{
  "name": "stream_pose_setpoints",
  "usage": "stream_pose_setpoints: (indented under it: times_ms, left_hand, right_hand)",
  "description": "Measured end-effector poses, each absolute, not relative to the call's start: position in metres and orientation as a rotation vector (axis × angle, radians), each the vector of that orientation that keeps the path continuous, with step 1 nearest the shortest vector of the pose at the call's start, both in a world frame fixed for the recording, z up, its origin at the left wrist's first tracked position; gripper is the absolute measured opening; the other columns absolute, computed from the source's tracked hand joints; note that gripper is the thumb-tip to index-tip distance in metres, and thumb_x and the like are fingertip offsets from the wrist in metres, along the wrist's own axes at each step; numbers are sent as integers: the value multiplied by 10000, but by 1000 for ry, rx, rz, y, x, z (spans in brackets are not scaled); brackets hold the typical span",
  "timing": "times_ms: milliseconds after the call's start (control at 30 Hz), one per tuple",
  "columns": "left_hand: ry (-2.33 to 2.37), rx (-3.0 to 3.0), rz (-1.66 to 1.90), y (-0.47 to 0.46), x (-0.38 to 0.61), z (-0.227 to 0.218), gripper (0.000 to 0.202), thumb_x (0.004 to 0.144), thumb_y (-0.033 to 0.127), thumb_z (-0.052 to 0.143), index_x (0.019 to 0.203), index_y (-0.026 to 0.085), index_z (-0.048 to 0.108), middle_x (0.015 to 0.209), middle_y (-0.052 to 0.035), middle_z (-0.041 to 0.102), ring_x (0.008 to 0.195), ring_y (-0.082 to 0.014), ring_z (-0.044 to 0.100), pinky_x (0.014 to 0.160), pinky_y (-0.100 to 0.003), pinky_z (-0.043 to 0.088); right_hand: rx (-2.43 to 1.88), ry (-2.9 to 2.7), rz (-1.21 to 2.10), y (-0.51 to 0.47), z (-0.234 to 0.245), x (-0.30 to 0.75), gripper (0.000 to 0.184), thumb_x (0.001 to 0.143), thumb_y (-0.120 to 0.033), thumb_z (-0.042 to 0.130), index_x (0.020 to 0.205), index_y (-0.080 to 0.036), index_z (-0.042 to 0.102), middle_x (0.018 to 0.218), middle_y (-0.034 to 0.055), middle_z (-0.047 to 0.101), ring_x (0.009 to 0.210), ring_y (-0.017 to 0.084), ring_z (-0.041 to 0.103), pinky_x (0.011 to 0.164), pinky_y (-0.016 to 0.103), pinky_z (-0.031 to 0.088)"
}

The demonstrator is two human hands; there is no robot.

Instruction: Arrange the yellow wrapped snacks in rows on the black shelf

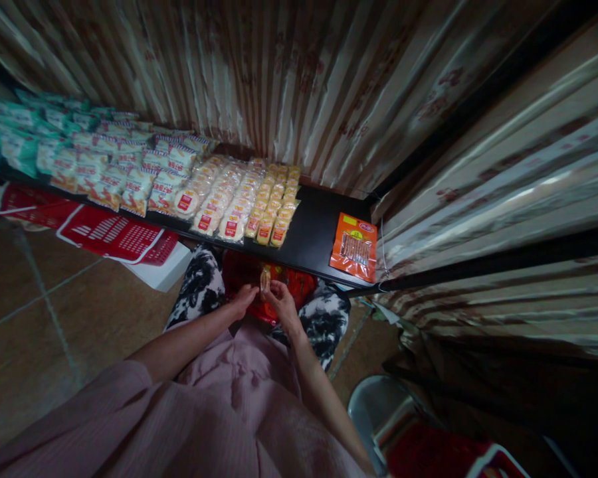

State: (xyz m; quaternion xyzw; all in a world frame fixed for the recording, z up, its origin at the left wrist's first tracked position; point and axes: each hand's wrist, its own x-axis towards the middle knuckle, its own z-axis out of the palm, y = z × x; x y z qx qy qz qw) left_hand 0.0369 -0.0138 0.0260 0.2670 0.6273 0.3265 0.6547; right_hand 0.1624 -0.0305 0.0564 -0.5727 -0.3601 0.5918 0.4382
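Holds small yellow packet (265, 279) just over red bag (299, 287) in the lap, below black shelf (319, 239) edge, long axis running away from the body, right hand (283, 302) pinching its right side, left hand (242, 302) closed on its lower left corner.

Rust-streaked corrugated metal wall (299, 79) from ten to three o'clock, long black shelf (319, 232) along its foot, brown tiled floor (54, 312) at eight, red plastic baskets (109, 232) at nine, grey metal stool (373, 405) at five, dim light throughout.
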Motion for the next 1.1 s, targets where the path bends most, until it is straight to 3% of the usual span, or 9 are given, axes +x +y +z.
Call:
stream_pose_setpoints:
  times_ms: [167, 400, 600, 733, 867, 1100]
  left_hand:
    - [1379, 607, 766, -16, 37, 28, 191, 742, 335, 603, 790, 151, 622, 703, -22, 643, 666, -144, 594, 630, -241, 457]
    - [1260, 620, 783, -17, 36, 33, 319, 663, 452, 644, 793, 162, 612, 784, -25, 645, 726, -154, 583, 662, -253, 433]
    - [1275, 675, 773, -18, 38, 37, 416, 616, 540, 669, 765, 160, 582, 743, -5, 619, 724, -151, 567, 667, -248, 399]
    - [1302, 735, 773, -18, 40, 42, 438, 606, 560, 671, 742, 158, 563, 704, 6, 601, 691, -143, 546, 646, -244, 388]
    - [1290, 790, 815, -17, 43, 49, 394, 613, 504, 684, 759, 161, 559, 719, 4, 608, 709, -142, 553, 674, -240, 402]
    - [1322, 1017, 911, -15, 49, 54, 200, 685, 346, 635, 756, 178, 553, 720, -1, 611, 736, -152, 565, 693, -239, 432]
  right_hand:
    - [-1433, -924, 1476, -32, 58, 163, 450, 634, -403, 723, 997, -186, 570, 931, 42, 671, 753, 152, 631, 734, 290, 511]
    - [-1361, -924, 1529, -38, 53, 169, 432, 680, -399, 686, 1052, -199, 593, 994, 51, 694, 888, 184, 642, 803, 295, 498]
    - [-1438, -900, 1512, -42, 49, 174, 447, 670, -418, 690, 1045, -194, 597, 870, 29, 681, 719, 158, 623, 630, 248, 482]
    - [-1405, -878, 1536, -42, 50, 178, 463, 644, -421, 712, 1028, -196, 585, 866, 28, 672, 714, 153, 616, 615, 239, 478]
    - [-1409, -925, 1488, -42, 56, 181, 410, 684, -460, 676, 984, -194, 593, 790, 8, 650, 637, 134, 589, 617, 249, 489]
    - [-1412, -1041, 1391, -42, 76, 184, 326, 738, -481, 629, 898, -200, 587, 798, 13, 656, 678, 154, 601, 604, 252, 495]
